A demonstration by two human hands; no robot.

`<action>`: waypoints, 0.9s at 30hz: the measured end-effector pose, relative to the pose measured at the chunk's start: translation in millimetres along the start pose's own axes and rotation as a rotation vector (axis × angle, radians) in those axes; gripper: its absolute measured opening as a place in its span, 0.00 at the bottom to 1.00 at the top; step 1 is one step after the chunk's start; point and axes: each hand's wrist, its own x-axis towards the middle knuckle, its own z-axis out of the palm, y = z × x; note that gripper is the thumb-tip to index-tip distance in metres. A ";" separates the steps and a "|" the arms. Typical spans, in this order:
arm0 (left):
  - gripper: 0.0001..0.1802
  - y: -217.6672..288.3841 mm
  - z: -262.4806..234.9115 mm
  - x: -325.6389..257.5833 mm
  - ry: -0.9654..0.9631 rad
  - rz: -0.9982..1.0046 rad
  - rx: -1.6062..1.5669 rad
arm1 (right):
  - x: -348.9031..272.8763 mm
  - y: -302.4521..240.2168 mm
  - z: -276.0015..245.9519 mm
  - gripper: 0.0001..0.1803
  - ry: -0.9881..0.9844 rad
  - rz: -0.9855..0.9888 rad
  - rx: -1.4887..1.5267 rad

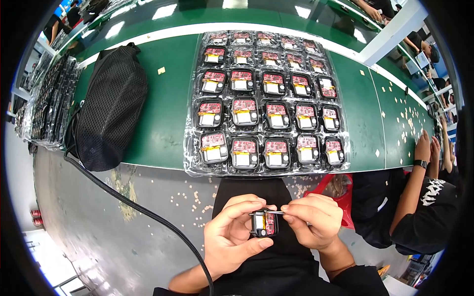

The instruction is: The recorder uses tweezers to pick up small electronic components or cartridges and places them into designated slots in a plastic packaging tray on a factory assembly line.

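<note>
Over my lap, my left hand (224, 240) holds a small black device housing (270, 224) by its edges, between fingers and thumb. It is turned on its side and shows a red circuit board with a silver battery and a yellow strip beside it. My right hand (318, 223) pinches a pair of thin metal tweezers (274, 212); their tip reaches the upper edge of the housing. What exactly the tip touches is too small to tell. On the green table ahead, a clear plastic tray (189, 160) carries several rows of similar open housings (244, 153).
A black mesh bag (111, 106) lies on the table's left, beside stacked trays (52, 101). A black cable (143, 209) runs down past my left forearm. Small pale squares (407, 123) dot the table and floor. A co-worker (414, 212) sits at right, near a red bag (340, 190).
</note>
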 end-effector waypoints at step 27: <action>0.35 -7.2 -6.7 -3.5 0.060 -0.046 0.011 | -6.8 5.1 10.0 0.16 0.037 -0.065 -0.137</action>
